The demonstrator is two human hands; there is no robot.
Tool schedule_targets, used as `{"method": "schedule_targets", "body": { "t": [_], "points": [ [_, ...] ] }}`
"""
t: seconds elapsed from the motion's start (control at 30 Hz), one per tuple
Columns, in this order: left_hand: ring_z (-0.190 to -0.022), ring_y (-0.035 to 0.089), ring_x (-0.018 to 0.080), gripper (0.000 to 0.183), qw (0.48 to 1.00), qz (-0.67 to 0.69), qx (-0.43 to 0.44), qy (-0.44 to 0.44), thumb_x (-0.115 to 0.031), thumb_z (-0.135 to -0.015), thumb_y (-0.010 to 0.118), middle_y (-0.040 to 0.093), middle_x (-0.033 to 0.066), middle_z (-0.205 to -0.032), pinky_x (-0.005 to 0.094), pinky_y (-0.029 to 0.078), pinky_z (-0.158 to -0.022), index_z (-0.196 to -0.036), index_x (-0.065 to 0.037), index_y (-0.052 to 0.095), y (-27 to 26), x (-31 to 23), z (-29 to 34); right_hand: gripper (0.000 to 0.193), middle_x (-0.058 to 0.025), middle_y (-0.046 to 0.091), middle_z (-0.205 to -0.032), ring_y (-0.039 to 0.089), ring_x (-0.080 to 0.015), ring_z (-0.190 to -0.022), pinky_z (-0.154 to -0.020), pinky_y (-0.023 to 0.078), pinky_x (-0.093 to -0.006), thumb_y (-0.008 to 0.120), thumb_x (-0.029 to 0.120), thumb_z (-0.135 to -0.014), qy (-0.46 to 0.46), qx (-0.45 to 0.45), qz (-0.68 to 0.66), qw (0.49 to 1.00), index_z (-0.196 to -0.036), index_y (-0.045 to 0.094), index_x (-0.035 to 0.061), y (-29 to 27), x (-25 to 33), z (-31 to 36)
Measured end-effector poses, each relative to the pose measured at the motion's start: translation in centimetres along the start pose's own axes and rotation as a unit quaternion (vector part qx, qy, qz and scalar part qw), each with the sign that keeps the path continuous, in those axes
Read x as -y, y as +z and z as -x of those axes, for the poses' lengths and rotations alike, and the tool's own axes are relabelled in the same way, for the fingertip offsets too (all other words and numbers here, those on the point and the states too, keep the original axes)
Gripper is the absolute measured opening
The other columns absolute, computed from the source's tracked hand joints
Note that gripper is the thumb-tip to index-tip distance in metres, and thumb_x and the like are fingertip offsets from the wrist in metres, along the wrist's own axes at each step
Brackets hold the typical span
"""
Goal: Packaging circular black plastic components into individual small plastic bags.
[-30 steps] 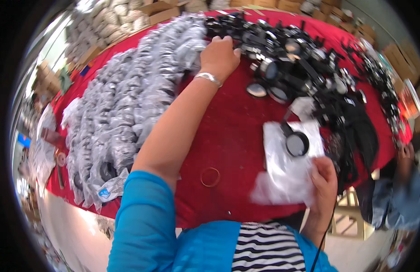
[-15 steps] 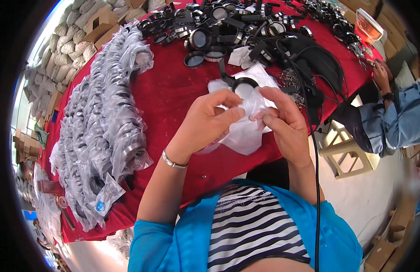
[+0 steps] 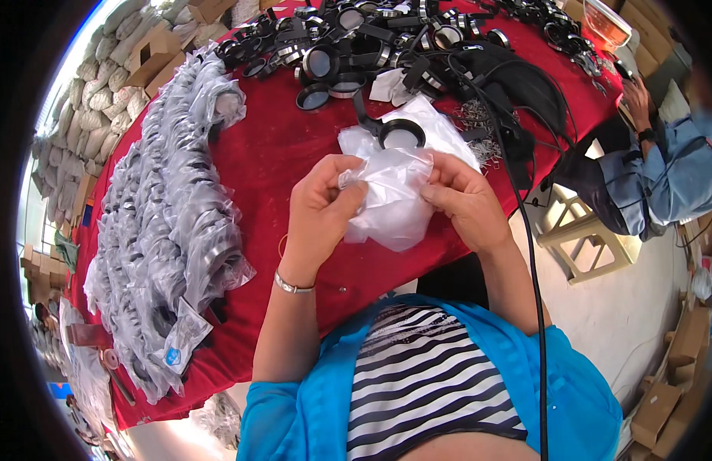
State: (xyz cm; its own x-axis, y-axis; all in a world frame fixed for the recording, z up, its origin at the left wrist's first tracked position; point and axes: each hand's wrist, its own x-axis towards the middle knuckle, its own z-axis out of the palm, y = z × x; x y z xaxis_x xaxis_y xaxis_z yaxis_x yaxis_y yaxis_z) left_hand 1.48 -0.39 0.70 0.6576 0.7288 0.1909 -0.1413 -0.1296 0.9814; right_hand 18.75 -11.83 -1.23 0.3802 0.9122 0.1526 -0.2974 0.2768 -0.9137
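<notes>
Between my hands a thin translucent plastic bag (image 3: 394, 201) is spread out in front of me. My left hand (image 3: 322, 201) pinches its left edge between thumb and fingers. On the other side my right hand (image 3: 465, 198) pinches the right edge. Just beyond the bag lies a round black-rimmed part with a pale disc and a black handle (image 3: 402, 132), its near side overlapped by the plastic. Beneath it is a stack of white bags or sheets (image 3: 447, 138) on the red tablecloth (image 3: 279, 146).
Rows of plastic-wrapped round parts (image 3: 172, 207) line the left. Loose black and silver round parts (image 3: 348, 54) heap at the back. A black bag (image 3: 517, 88) with a cable and small metal pieces (image 3: 479, 123) lie right. Another person (image 3: 663, 169) sits beyond a stool (image 3: 586, 238).
My hands have moved apart, drawing the crumpled bag out flat. My left hand has shifted left, away from the round part. The whole view has shifted slightly.
</notes>
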Motion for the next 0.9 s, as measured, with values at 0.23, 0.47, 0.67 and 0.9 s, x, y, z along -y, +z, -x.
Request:
{"method": "schedule_targets", "body": {
  "t": [0.23,0.47,0.67,0.9],
  "points": [
    [-0.057,0.043,0.0004,0.024,0.964,-0.175,-0.131,0.149,0.004,-0.083,0.058,0.056,-0.0022,-0.075,0.0178,0.035,-0.048,-0.107,0.002,0.058,-0.5,0.8,0.1,0.010,0.0018,0.053,-0.070,0.048,-0.0054,-0.058,-0.054,0.039,-0.0196,0.063,0.014,-0.087,0.111,0.034,0.044,0.992,-0.087,0.059,0.0037,-0.3,0.0,-0.6],
    [-0.064,0.047,-0.0001,0.027,0.978,-0.165,-0.081,0.097,0.003,-0.087,0.055,0.058,-0.0020,-0.085,0.0154,0.036,-0.054,-0.114,0.001,0.056,-0.8,0.9,0.8,0.014,-0.0002,0.060,-0.081,0.053,-0.0063,-0.071,-0.063,0.048,-0.0213,0.061,0.015,-0.089,0.051,-0.024,0.009,0.998,-0.096,0.063,0.0029,2.2,-1.0,-1.0],
    [-0.058,0.045,0.0015,0.022,0.965,-0.134,-0.153,0.166,0.003,-0.081,0.060,0.055,-0.0001,-0.077,0.0173,0.035,-0.049,-0.104,0.002,0.060,-0.6,1.4,0.3,0.013,0.0039,0.053,-0.066,0.044,-0.0026,-0.050,-0.045,0.033,-0.0177,0.065,0.018,-0.087,0.088,0.005,0.061,0.994,-0.087,0.062,0.0054,1.3,-0.5,-0.7],
    [-0.054,0.048,0.0062,0.033,0.982,-0.164,-0.015,0.091,-0.012,-0.067,0.077,0.052,0.0030,-0.077,0.0209,0.039,-0.048,-0.092,-0.002,0.058,0.3,0.7,1.0,0.025,0.0056,0.048,-0.058,0.043,-0.0016,-0.050,-0.044,0.031,-0.0181,0.065,0.020,-0.087,0.056,0.028,0.107,0.992,-0.068,0.055,0.0076,2.5,-1.0,-0.4]
  ]
}}
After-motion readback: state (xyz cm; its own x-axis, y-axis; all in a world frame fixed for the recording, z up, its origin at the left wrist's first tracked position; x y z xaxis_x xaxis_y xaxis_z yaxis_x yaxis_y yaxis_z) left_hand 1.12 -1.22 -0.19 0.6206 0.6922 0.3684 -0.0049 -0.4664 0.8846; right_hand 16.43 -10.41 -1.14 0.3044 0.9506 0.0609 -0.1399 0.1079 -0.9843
